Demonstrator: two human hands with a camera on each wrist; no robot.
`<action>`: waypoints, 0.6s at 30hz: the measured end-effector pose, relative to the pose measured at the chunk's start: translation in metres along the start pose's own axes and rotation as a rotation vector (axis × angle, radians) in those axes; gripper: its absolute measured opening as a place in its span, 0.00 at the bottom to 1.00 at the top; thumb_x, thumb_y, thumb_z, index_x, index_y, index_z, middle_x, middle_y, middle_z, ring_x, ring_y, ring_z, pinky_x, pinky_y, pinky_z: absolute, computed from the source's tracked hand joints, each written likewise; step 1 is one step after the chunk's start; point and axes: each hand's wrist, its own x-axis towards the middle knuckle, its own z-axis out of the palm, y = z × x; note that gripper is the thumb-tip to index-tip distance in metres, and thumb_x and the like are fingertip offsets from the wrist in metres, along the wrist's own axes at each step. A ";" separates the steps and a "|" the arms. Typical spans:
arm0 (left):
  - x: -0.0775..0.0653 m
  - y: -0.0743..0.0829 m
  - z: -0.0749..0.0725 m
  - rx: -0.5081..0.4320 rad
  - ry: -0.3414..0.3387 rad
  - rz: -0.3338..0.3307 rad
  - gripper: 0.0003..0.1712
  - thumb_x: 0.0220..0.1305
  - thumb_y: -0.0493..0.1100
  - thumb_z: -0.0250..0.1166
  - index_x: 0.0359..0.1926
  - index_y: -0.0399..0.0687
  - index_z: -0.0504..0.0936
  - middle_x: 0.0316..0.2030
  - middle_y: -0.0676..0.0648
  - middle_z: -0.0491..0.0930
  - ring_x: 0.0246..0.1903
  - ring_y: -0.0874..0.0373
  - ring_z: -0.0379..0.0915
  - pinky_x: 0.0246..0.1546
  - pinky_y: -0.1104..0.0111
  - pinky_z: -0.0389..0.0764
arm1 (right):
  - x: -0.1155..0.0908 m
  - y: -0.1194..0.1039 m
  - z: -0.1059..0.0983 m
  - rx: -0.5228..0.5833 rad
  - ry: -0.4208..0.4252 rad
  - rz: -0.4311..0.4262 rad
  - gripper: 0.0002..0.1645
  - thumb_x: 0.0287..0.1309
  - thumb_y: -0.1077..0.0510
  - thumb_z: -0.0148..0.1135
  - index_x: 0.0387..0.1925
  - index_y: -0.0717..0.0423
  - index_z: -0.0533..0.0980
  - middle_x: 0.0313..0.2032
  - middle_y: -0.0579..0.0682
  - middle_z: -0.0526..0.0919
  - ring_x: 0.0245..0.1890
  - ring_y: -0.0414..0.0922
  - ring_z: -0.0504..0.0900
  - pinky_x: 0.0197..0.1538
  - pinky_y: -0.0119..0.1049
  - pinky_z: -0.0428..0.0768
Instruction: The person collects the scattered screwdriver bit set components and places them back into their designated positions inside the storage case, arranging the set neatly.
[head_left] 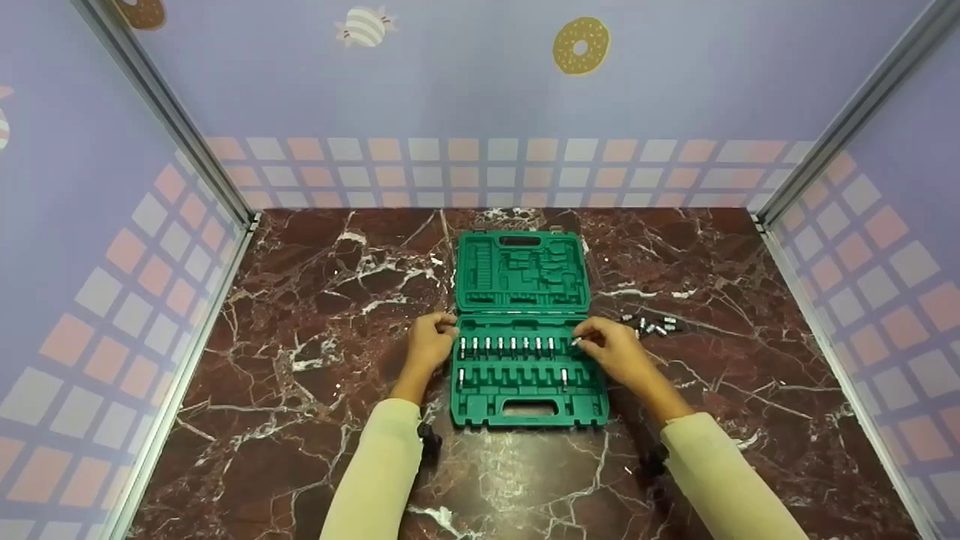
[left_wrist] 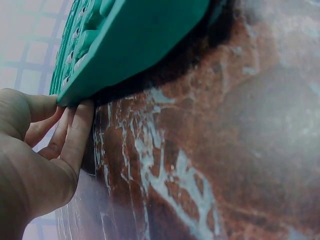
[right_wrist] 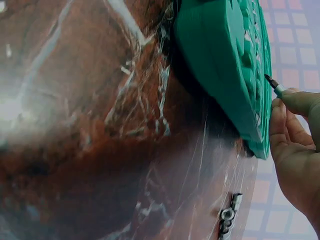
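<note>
A green plastic socket case [head_left: 525,391] lies open on the table, its lid [head_left: 480,292] laid back on the far side. My left hand [head_left: 430,343] holds the left edge of the case, thumb on the rim and fingers against its side in the left wrist view. Between thumb and fingertips, my right hand [head_left: 616,351] pinches a small silver bit socket [right_wrist: 275,86] with a dark tip, over the right end of the upper row. Several bit sockets [head_left: 513,346] stand in that row. The lower row holds one at its left end [head_left: 461,378] and one further right [head_left: 564,379].
Loose bit sockets [head_left: 660,328] lie in a small pile to the right of the case. The dark red marbled table [head_left: 300,435] is bounded by patterned panels [head_left: 465,90] at the back and both sides.
</note>
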 end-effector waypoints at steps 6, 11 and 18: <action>0.001 0.000 0.001 0.001 0.008 0.017 0.10 0.66 0.30 0.67 0.46 0.35 0.89 0.39 0.38 0.88 0.43 0.44 0.84 0.46 0.54 0.83 | 0.005 -0.003 0.003 -0.104 -0.053 -0.038 0.08 0.64 0.67 0.68 0.44 0.58 0.85 0.43 0.56 0.88 0.42 0.53 0.88 0.46 0.50 0.85; 0.001 0.001 0.001 0.002 0.004 0.013 0.10 0.66 0.31 0.67 0.46 0.36 0.89 0.39 0.38 0.88 0.43 0.44 0.84 0.46 0.53 0.83 | 0.011 -0.006 0.004 -0.158 -0.116 -0.068 0.08 0.65 0.65 0.68 0.44 0.58 0.86 0.44 0.56 0.87 0.42 0.52 0.88 0.44 0.48 0.86; 0.001 0.000 0.001 -0.001 0.004 0.007 0.10 0.66 0.31 0.66 0.46 0.36 0.89 0.40 0.38 0.88 0.44 0.44 0.84 0.48 0.53 0.83 | 0.016 -0.012 0.007 -0.212 -0.127 -0.140 0.05 0.63 0.66 0.69 0.40 0.58 0.87 0.41 0.56 0.86 0.39 0.51 0.85 0.42 0.48 0.85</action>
